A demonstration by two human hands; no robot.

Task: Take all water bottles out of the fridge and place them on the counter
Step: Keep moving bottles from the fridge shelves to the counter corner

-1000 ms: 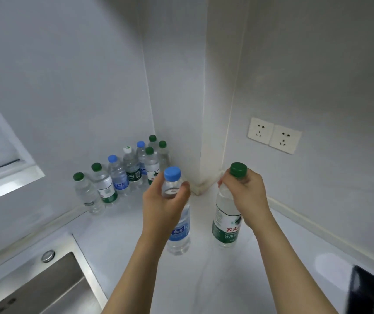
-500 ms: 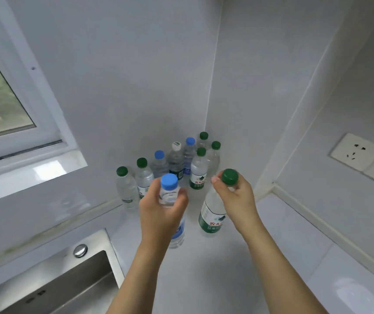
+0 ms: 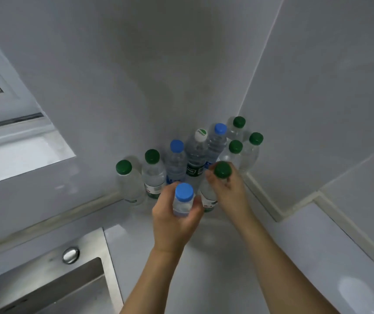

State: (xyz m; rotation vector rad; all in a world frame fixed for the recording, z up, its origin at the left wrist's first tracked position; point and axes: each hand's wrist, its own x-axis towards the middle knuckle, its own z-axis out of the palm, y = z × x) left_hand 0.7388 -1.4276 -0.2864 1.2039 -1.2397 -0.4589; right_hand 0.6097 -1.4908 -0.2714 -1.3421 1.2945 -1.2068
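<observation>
From my feed, both hands are busy. The left hand [image 3: 174,219] is wrapped around the neck of a blue-capped bottle [image 3: 183,199], and the right hand [image 3: 229,191] grips a green-capped bottle [image 3: 213,189] up by its cap — the two sit side by side, nearly touching. Can't tell whether either base is down on the counter [image 3: 306,257] yet. Just behind them, a cluster of bottles [image 3: 196,155] is packed into the wall corner, green, blue and one white cap. The steel sink [image 3: 52,284] is off to the left of that cluster, well apart from it.
</observation>
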